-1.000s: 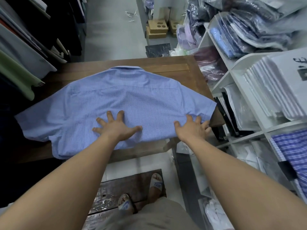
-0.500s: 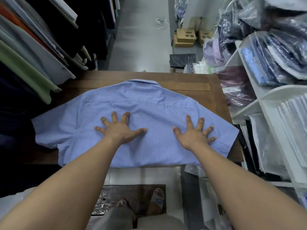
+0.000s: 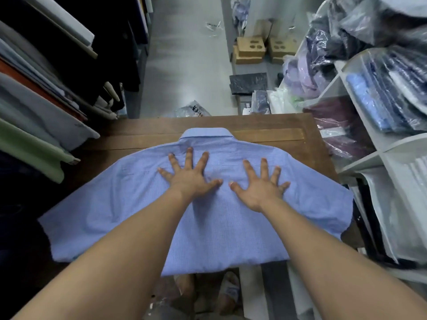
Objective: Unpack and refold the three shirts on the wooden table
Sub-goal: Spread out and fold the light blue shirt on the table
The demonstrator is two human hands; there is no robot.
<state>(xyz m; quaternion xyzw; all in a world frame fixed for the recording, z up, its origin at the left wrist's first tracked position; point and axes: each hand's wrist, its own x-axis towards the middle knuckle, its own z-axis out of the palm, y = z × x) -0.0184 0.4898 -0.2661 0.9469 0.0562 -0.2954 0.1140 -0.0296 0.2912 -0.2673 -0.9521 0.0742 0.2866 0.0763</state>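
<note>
Shirt [image 3: 115,204] face-down under left hand [image 3: 191,183] and right hand [image 3: 258,190], fingers [image 3: 189,158] splayed apart; front hidden against table [image 3: 288,125].

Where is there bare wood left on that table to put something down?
Bare wooden table shows along the far strip, either side of the collar. The blue shirt covers the middle and near edge, with left hand and right hand flat on it.
</note>
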